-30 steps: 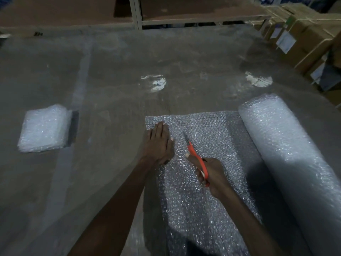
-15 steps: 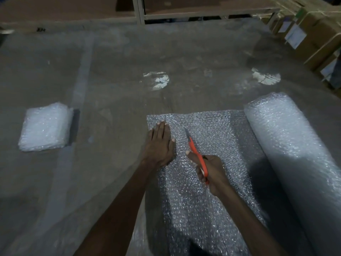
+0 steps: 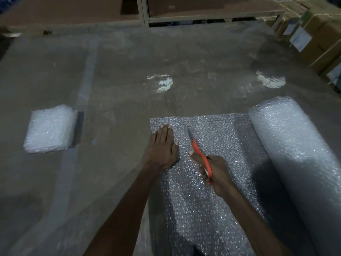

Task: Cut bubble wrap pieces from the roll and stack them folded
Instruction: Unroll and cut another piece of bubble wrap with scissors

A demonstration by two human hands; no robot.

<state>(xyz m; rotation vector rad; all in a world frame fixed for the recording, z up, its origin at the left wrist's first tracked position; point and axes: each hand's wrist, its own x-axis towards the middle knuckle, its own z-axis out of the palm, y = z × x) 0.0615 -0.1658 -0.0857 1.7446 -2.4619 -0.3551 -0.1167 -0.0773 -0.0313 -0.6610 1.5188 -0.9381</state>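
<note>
Bubble wrap sheet [image 3: 212, 137] unrolled on floor beside roll [image 3: 295, 154], cut under way: left hand [image 3: 163, 146] presses flat, right hand [image 3: 214, 172] fingers grip orange scissors [image 3: 200, 155]; next, likely advance blades toward far edge.

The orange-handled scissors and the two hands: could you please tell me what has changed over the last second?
Hardly anything. The orange-handled scissors in the right hand have crept slightly forward along the unrolled clear bubble wrap sheet. The left hand stays pressed flat on it; the big bubble wrap roll and the folded stack are unmoved.
</note>
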